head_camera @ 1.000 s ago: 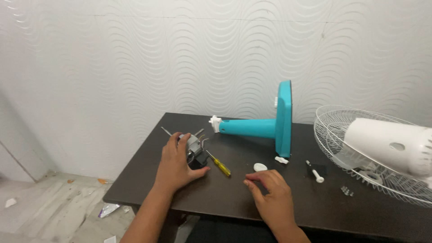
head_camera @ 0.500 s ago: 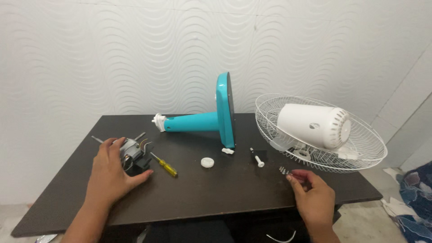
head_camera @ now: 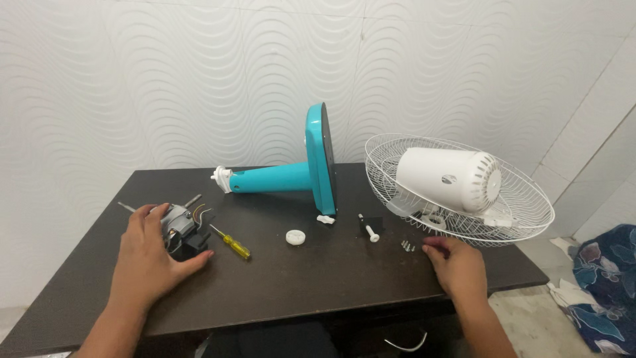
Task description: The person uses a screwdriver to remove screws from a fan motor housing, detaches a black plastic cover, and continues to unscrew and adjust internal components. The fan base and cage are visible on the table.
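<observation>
My left hand rests over a small grey fan motor with loose wires at the left of the dark table, fingers curled around it. My right hand lies flat near the table's right front, its fingertips touching a few small screws. A yellow-handled screwdriver lies just right of the motor. A teal fan stand and base lies on its side at the back. A white wire fan guard holding a white motor housing overhangs the right edge.
A round white cap, a small white clip and a black block with a white pin lie mid-table. White wavy wall behind. Patterned blue cloth lies on the floor at right.
My right hand has moved right, from near the white cap to the screws by the fan guard. The view has swung right. My left hand has stayed on the motor.
</observation>
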